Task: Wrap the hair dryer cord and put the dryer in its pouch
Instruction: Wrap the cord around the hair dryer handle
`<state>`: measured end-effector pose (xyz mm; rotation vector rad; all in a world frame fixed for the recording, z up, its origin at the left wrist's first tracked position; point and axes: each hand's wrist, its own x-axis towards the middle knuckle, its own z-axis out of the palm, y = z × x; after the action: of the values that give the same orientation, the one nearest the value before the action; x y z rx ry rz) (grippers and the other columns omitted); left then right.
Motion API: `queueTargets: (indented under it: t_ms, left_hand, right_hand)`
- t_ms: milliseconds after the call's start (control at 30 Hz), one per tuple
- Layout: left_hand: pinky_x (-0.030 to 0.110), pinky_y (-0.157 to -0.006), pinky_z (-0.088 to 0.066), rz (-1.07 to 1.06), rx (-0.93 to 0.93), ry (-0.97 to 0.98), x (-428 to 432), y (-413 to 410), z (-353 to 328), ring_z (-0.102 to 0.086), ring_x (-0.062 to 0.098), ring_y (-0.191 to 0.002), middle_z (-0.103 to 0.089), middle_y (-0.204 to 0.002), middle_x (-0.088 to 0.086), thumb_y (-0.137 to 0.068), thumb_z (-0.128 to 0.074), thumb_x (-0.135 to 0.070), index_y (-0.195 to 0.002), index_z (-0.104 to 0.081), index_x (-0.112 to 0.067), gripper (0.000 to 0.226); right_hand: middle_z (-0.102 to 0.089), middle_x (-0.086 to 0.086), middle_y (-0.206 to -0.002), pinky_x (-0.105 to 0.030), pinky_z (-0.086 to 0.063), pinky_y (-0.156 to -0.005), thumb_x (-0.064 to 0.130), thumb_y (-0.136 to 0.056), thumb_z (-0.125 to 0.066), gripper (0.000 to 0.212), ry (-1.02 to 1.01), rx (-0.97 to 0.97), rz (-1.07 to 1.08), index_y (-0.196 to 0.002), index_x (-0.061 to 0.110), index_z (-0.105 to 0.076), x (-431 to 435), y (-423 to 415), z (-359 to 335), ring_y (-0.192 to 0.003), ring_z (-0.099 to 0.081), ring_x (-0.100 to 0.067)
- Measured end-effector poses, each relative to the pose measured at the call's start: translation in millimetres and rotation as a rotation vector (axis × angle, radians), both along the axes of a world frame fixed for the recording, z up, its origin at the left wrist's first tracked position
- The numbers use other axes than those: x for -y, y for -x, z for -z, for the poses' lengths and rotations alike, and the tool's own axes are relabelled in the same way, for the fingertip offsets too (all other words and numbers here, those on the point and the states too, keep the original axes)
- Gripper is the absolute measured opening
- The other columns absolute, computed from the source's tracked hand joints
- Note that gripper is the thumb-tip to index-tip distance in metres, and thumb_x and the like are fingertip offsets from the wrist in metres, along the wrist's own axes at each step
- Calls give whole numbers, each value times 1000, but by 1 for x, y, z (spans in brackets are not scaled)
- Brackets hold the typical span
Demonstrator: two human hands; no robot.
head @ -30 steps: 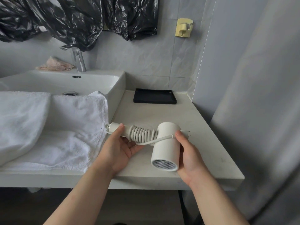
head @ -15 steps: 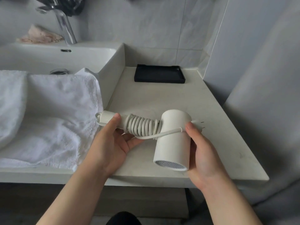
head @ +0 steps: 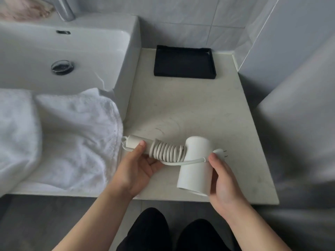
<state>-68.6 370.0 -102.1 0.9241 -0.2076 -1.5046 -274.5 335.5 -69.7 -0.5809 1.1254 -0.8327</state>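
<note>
White hair dryer (head: pixel 196 160) unmoved since before — left hand (head: pixel 135 168) grips its cord-wrapped handle, right hand (head: pixel 223 180) grips the barrel, near the black tray (head: pixel 184 62).

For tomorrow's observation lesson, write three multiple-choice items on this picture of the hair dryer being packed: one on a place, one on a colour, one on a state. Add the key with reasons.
1. Where is the black tray?
A. In the sink
B. At the back of the counter, by the wall
C. On the towel

2. What colour is the hair dryer?
A. Black
B. Red
C. White

3. How is the cord?
A. Coiled round the handle, plug end loose
B. Hanging straight to the floor
C. Plugged into a socket

Key: 1 B, the tray sits near the tiled wall; 2 C, body and handle are white; 3 A, coils ring the handle while the right hand pins the plug end and the left hand holds the handle.
</note>
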Motion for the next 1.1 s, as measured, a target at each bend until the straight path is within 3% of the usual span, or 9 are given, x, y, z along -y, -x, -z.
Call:
queueTargets:
  t_ms: [67,200,367,567,700,833,933,1100]
  left_hand:
    - [45,-84,-58,3,43,-116,-2,-3,-24,-70,31,-101,-71,-114,17,-80,-70,-33,-111,-69,-8,40]
    - [39,-77,-58,-20,10,-179,-11,-16,-83,-70,23,-86,-70,-107,13,-78,-65,-29,-105,-68,-13,32]
    - [34,-70,-56,-99,9,-214,-13,-43,-151,-67,21,-70,-67,-87,9,-92,-59,-26,-98,-58,-13,14]
    - [33,-74,-62,-127,105,-151,-19,-84,-198,-69,25,-83,-67,-97,16,-99,-53,-21,-114,-63,0,27]
    - [35,-79,-62,-176,115,-93,-23,-103,-213,-71,27,-89,-72,-98,17,-99,-52,-21,-108,-68,1,28]
    - [36,-82,-61,-253,121,-85,-33,-115,-221,-73,25,-84,-74,-90,15,-98,-53,-21,-87,-77,-5,31]
    - [37,-82,-60,-316,115,-80,-40,-126,-223,-73,25,-80,-74,-87,14,-98,-53,-21,-93,-71,-4,25]
    - [33,-74,-62,-421,91,-84,-47,-145,-230,-73,21,-74,-73,-81,10,-98,-53,-19,-92,-67,-8,19]
  right_hand:
    - [-76,-7,-103,-37,-54,-76,41,-74,-69,34,-87,-3,26,-99,18,-74,-1,-2,-25,-89,-72,-18]
    - [-77,-7,-97,-41,-52,-81,39,-85,-62,31,-181,-45,13,-104,17,-72,2,-7,-87,-92,-70,-25]
    - [-77,-5,-86,-41,-52,-76,34,-89,-60,25,-106,-84,-7,-100,15,-71,15,-26,-157,-86,-69,-25]
    - [-77,-6,-83,-44,-54,-73,30,-88,-60,20,4,-40,-74,-94,16,-72,20,-61,-205,-74,-72,-22]
    - [-76,-8,-89,-46,-54,-77,37,-69,-66,30,49,-20,-119,-88,18,-76,24,-84,-214,-79,-72,-24]
    - [-75,-10,-90,-55,-50,-88,39,-68,-66,26,74,-27,-201,-80,21,-80,31,-104,-222,-83,-70,-27]
    - [-75,-11,-87,-57,-49,-88,36,-71,-65,26,92,-28,-250,-84,17,-78,35,-122,-226,-82,-69,-28]
    - [-75,-13,-90,-42,-53,-74,35,-72,-64,36,102,-17,-354,-96,11,-73,45,-148,-232,-76,-72,-25]
